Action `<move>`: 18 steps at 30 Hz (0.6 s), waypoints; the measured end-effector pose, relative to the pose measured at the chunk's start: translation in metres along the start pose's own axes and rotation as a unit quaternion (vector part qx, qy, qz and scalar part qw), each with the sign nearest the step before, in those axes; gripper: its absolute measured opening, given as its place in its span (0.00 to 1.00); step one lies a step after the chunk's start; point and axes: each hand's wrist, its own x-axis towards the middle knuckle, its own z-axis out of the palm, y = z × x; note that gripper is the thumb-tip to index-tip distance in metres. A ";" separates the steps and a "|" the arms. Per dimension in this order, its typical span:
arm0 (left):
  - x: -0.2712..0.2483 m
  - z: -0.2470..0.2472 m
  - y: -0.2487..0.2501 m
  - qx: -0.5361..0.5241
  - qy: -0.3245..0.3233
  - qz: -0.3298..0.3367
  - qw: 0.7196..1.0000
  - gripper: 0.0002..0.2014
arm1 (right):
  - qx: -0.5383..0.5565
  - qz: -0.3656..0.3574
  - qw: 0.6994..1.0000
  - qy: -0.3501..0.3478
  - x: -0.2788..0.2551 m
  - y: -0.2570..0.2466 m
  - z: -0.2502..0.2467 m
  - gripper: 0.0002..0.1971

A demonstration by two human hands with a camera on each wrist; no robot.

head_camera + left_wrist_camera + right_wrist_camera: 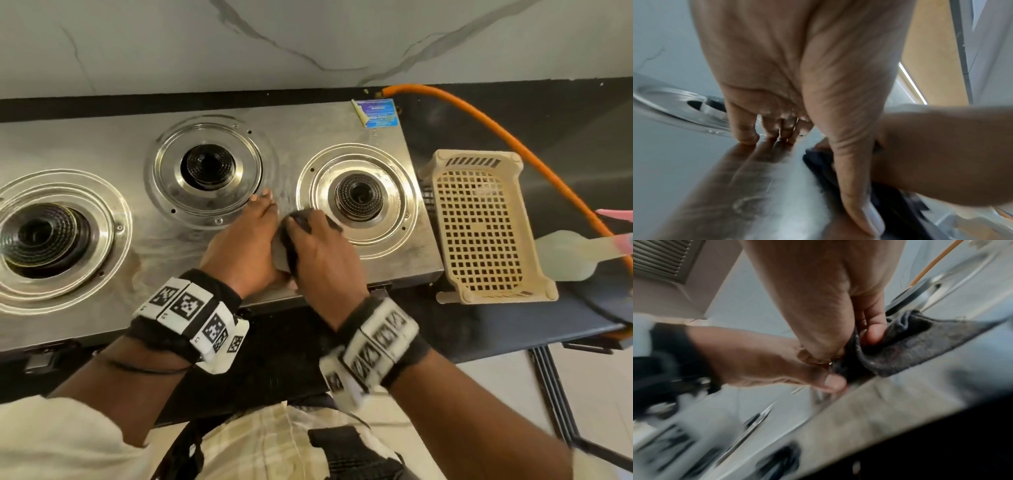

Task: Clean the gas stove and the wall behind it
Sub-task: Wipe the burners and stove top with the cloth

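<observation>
The steel gas stove (308, 137) has three bare burners: left (44, 236), middle (208, 167) and right (358, 195). Behind it rises the white marble wall (308, 41). My right hand (322, 253) grips a dark grey cloth (287, 250) on the stove top, at the near left rim of the right burner. Its fingers (873, 331) curl into the cloth (910, 347). My left hand (246, 236) rests beside it, between the middle and right burners. Its straight fingers (744, 129) touch the steel, and its thumb (859, 203) lies along the cloth (818, 160).
A beige perforated plastic basket (479, 226) lies on the black counter (582, 113) right of the stove. An orange gas hose (496, 137) curves behind the basket. A pale translucent utensil (568, 257) lies at the far right. A blue sticker (376, 113) sits on the stove's back right corner.
</observation>
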 end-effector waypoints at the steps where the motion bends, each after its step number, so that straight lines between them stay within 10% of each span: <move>1: 0.000 0.000 0.001 0.005 0.002 0.000 1.000 0.62 | 0.012 -0.003 1.000 -0.008 -0.017 0.000 0.000 0.19; 9: -0.001 -0.004 0.008 0.041 -0.040 -0.017 0.998 0.73 | 0.036 0.041 0.998 -0.018 -0.076 0.042 -0.019 0.23; 18: 0.016 -0.002 0.047 0.105 -0.075 0.099 0.987 0.45 | 0.006 0.160 0.984 0.077 -0.065 0.126 -0.050 0.20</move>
